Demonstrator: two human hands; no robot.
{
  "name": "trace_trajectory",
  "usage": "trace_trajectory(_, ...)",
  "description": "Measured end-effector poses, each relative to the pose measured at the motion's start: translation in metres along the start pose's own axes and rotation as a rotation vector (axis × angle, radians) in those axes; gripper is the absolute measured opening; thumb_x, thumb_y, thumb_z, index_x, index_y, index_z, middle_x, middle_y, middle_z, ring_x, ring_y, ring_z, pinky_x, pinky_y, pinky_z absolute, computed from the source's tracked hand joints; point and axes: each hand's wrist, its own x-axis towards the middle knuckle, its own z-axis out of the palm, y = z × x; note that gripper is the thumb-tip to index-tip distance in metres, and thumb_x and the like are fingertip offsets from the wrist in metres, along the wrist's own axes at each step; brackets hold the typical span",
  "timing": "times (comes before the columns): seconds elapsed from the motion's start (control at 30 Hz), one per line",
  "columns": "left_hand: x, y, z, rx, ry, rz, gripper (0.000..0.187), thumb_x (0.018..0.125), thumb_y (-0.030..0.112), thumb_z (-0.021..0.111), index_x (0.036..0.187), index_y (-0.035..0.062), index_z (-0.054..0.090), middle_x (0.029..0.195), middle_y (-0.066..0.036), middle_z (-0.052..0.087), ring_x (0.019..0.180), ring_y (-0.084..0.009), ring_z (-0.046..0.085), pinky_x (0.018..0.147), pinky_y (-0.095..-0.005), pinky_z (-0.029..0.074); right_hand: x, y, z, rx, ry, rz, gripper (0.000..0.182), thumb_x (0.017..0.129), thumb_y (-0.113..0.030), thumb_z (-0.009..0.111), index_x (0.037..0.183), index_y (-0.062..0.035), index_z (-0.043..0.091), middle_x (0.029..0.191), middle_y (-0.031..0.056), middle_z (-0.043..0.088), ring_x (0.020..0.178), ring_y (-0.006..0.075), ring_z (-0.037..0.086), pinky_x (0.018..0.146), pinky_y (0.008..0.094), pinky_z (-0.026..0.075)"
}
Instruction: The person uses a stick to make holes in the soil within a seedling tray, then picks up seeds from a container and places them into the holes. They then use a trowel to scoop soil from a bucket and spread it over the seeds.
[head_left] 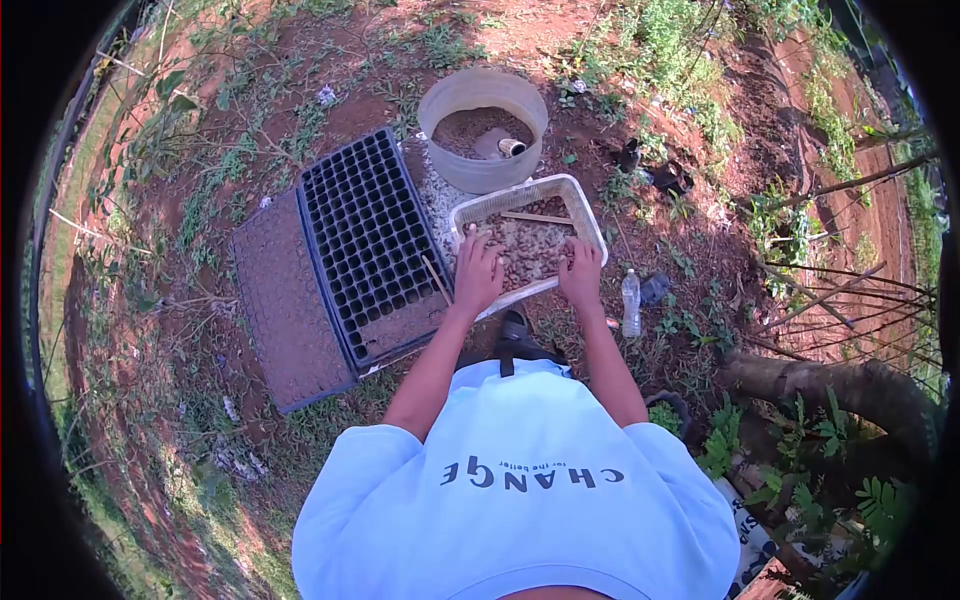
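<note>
Dirt gnd [345, 60], white tray [574, 181] under L hand [480, 272], R hand [580, 274]

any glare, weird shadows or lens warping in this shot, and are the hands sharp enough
Head view: strong fisheye bowing, blacked-out corners; dappled sun and shade on the ground, bright patches near the top; the shirt looks pale blue with little fold detail; left hand and right hand have readable outlines, but fine finger contact at the tub is too small to tell

open room above the white basin [597, 228], a wooden strip [537, 217] lying inside, the round tub [482, 174] blocking beyond, black cell tray [368, 225] to the left, bottle [631, 302] near the right
</note>
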Motion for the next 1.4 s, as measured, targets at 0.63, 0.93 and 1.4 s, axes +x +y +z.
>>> trace_trajectory(0.63,0.0,-0.001,0.029,0.265,-0.011,-0.077,0.022,0.083,0.015,0.058,0.101,0.0045,0.064,0.125,-0.016,0.052,0.14,-0.0359,0.028,0.114,-0.0504,0.022,0.024,0.021,0.011,-0.127,-0.23,-0.079,0.027,0.071,-0.008,0.066,0.097,-0.0161,0.07,0.107,0.0086,0.058,0.115,0.0333,0.045,0.098,0.0468,0.039)
trace_trajectory(0.93,0.002,-0.002,0.028,0.309,-0.036,-0.08,0.022,0.082,0.017,0.058,0.101,0.0066,0.065,0.126,-0.016,0.053,0.138,-0.0354,0.03,0.114,-0.049,0.023,0.035,0.018,0.013,-0.133,-0.397,0.004,0.033,0.068,-0.01,0.067,0.101,-0.0151,0.069,0.114,0.0121,0.056,0.116,0.0374,0.045,0.1,0.0473,0.041)
trace_trajectory(1.4,0.002,0.005,0.028,0.341,-0.102,-0.127,0.027,0.083,0.018,0.057,0.106,0.0053,0.063,0.13,-0.015,0.053,0.14,-0.0342,0.028,0.115,-0.0482,0.022,0.039,0.018,0.018,-0.168,-0.375,-0.042,0.036,0.072,-0.018,0.069,0.108,-0.0166,0.069,0.111,0.0123,0.056,0.116,0.0356,0.046,0.1,0.0474,0.04)
